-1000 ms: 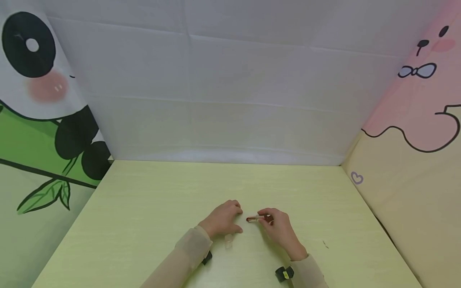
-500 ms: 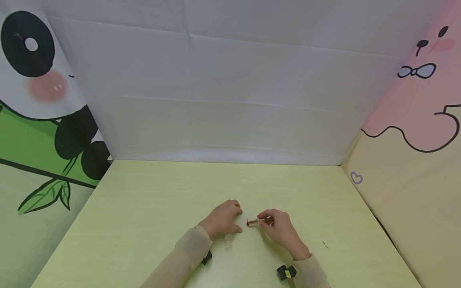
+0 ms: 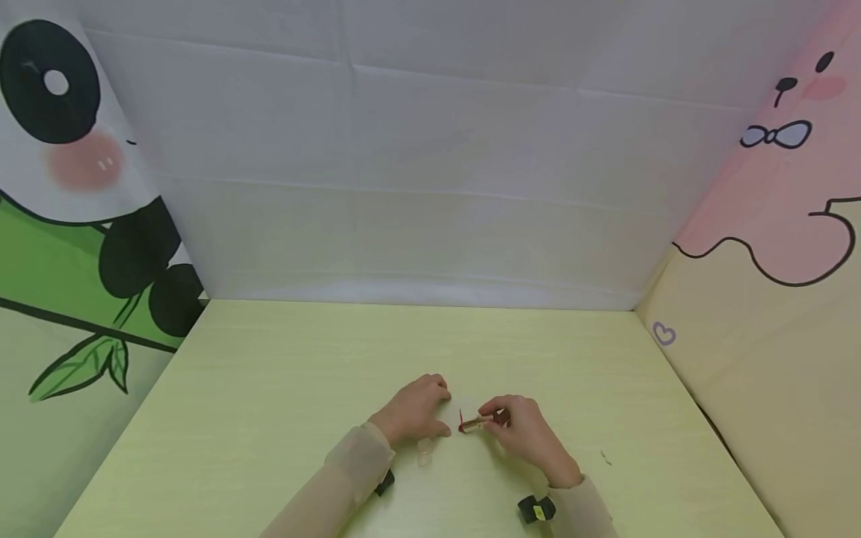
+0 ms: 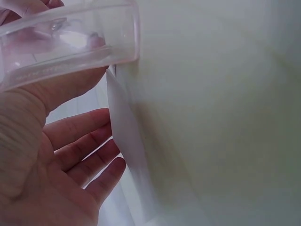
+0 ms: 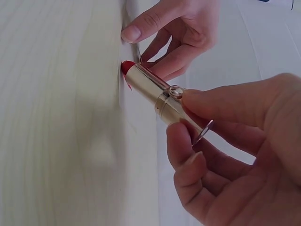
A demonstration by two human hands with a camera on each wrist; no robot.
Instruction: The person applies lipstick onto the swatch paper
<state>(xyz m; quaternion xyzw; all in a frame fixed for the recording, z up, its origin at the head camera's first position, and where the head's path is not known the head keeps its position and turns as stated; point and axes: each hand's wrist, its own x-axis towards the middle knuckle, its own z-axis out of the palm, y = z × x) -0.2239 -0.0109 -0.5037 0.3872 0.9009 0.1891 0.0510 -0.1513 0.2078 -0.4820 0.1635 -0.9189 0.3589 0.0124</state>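
Note:
My right hand [image 3: 530, 432] pinches a gold lipstick [image 5: 150, 87] by its base, between thumb and fingers. The red tip touches a white sheet of paper [image 4: 126, 117], and a short red line [image 3: 460, 416] runs away from it. On the left side of the sheet, my left hand [image 3: 413, 409] rests with fingertips on the paper, fingers spread and relaxed. Just below the left thumb stands a clear plastic cap [image 3: 424, 451], which looms large as a transparent cap [image 4: 129, 33] in the left wrist view.
A pale wood-grain tabletop [image 3: 303, 359] spreads around the hands. Behind it hangs a white cloth backdrop [image 3: 430, 187]. Printed cartoon panels flank both sides, a panda [image 3: 74, 179] at left and a pink figure [image 3: 780, 194] at right. A small dark mark [image 3: 605, 457] lies right of the right hand.
The right hand has drawn the lipstick slightly toward the person, and a red line has appeared and lengthened behind the tip. The left hand and the cap have stayed in place.

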